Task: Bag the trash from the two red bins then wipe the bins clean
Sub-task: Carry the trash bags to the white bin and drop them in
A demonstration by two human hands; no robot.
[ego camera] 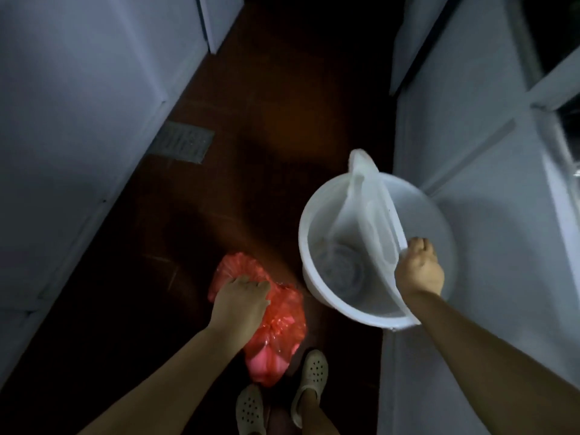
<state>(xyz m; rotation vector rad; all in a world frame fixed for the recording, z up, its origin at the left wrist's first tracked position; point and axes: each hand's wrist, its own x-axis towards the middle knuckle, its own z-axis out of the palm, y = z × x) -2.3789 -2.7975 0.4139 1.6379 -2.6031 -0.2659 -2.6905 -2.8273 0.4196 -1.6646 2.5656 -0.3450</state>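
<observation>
The red bag (276, 321) hangs from the left hand (241, 304), its long axis running from the gathered top near the hand down toward the person's feet, so the full end points low and toward the bottom of the view. It is thin, glossy, see-through red plastic, crinkled at the neck and swollen at the lower end, where a pale pink mass shows through. The left hand's fingers are curled round the bunched neck and grip it. The bag sits over the dark floor (251, 136), just ahead of two pale clogs (310, 372), and just left of a white bucket (317, 243). The right hand (419, 271) is closed round the bucket's white handle (375, 199), which arches across the open mouth from the far rim to the near rim. The bucket is round and translucent white, tilted slightly, with something greyish lying in its bottom; what it is cannot be told in the dim light. The passage is narrow: a pale wall (72, 120) stands on the left and another pale surface close on the right, the bucket almost against it. A grey floor grate (183, 146) lies by the left wall, well ahead of the bag.
</observation>
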